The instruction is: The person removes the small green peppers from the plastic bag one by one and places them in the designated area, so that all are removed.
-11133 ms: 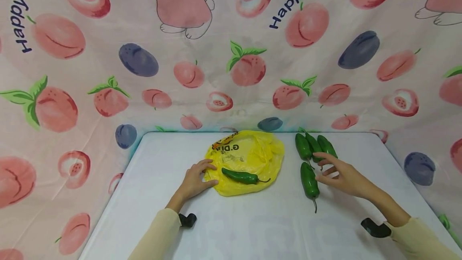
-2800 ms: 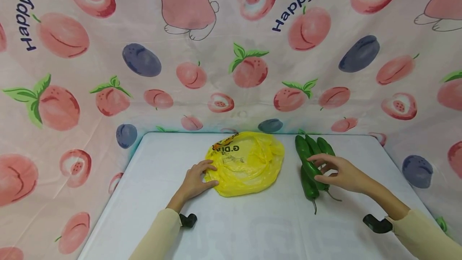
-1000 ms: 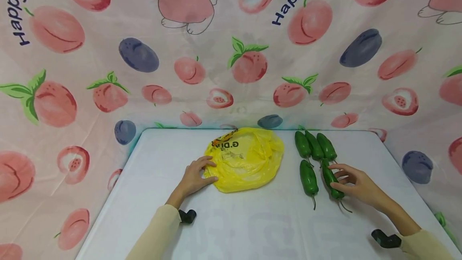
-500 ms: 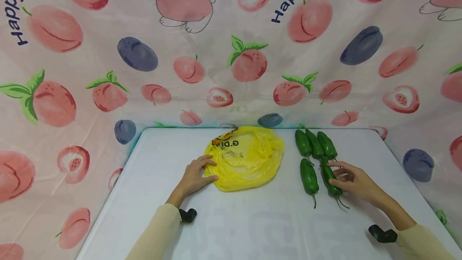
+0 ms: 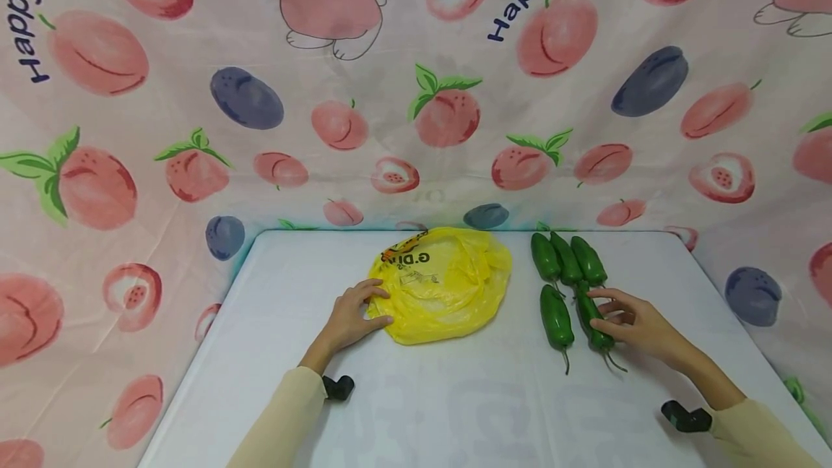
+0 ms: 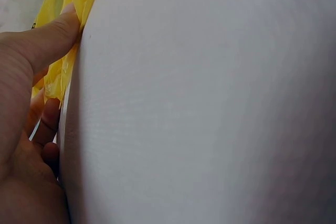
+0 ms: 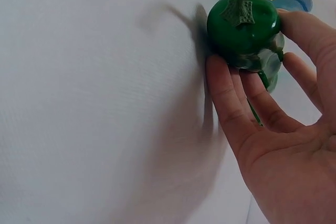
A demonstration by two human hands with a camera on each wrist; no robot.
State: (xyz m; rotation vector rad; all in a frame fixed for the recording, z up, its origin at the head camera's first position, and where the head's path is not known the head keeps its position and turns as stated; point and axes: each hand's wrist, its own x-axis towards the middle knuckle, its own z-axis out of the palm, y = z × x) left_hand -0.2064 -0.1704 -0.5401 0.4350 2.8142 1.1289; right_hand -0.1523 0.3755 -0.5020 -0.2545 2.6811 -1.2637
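On the right of the table, my right hand (image 5: 640, 323) holds a green chili pepper (image 5: 586, 311) between thumb and fingers. In the right wrist view, its stem end (image 7: 239, 11) faces the camera and the fingers (image 7: 228, 90) lie along its side. Another chili pepper (image 5: 556, 318) lies just left of it, and a row of chili peppers (image 5: 567, 260) lies behind. My left hand (image 5: 351, 316) rests at the left edge of a flattened yellow plastic bag (image 5: 442, 302), thumb and fingers apart. The left wrist view shows the thumb (image 6: 58, 35) against the bag; part of the fingers is hidden.
A white table (image 5: 455, 410) carries everything. Behind and beside it hangs a pink cloth (image 5: 390, 78) printed with fruit. A black wrist device shows at each cuff, on the left (image 5: 339, 388) and on the right (image 5: 686, 417).
The chili pepper that lay on the bag is now on the right, in my right hand, beside the others. Over the last second it shifts slightly left. My left hand stays at the bag's edge.
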